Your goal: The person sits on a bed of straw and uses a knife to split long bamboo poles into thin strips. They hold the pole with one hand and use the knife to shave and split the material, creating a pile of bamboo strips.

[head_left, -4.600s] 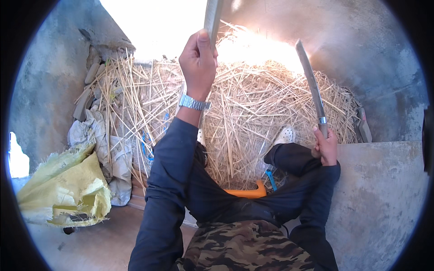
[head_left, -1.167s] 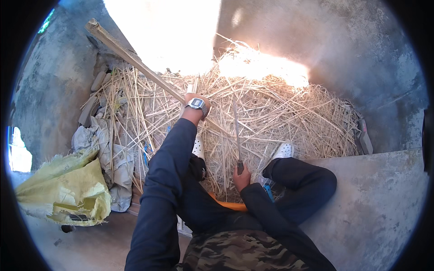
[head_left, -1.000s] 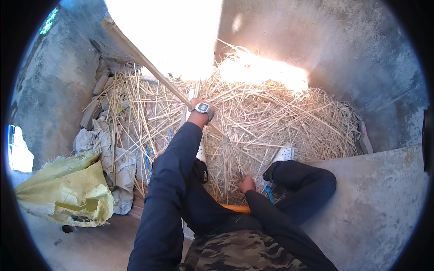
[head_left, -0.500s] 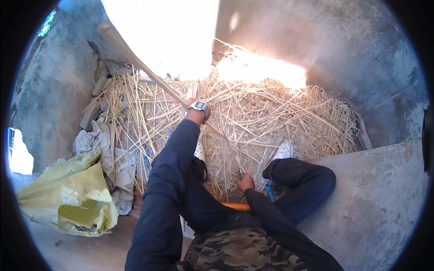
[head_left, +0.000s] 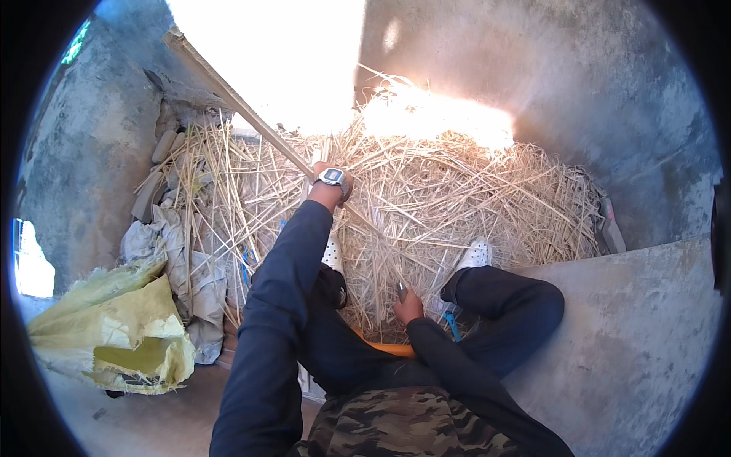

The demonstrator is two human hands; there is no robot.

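Note:
My left hand [head_left: 323, 167], with a watch on its wrist, is wrapped round a long pale split bamboo strip [head_left: 244, 108]. The strip slants from the upper left, through my grip, down towards my right hand. Closed low between my legs, my right hand [head_left: 410, 307] grips a knife [head_left: 401, 289]; a bit of grey metal shows at the fist, and the blade's full length is hard to make out against the shavings. Cut strips and shavings [head_left: 472, 190] lie heaped beneath both hands.
A torn yellow woven sack [head_left: 145, 308] and a grey cloth [head_left: 205, 301] lie at the left. Concrete walls [head_left: 533, 61] stand around, with a low slab [head_left: 632, 320] at right. My white shoes [head_left: 477, 254] rest in the shavings. I sit on something orange [head_left: 392, 349].
My right hand has shifted slightly left and up with the knife. The strip's far end, blurred before, is now sharp; my left hand keeps its grip almost in place.

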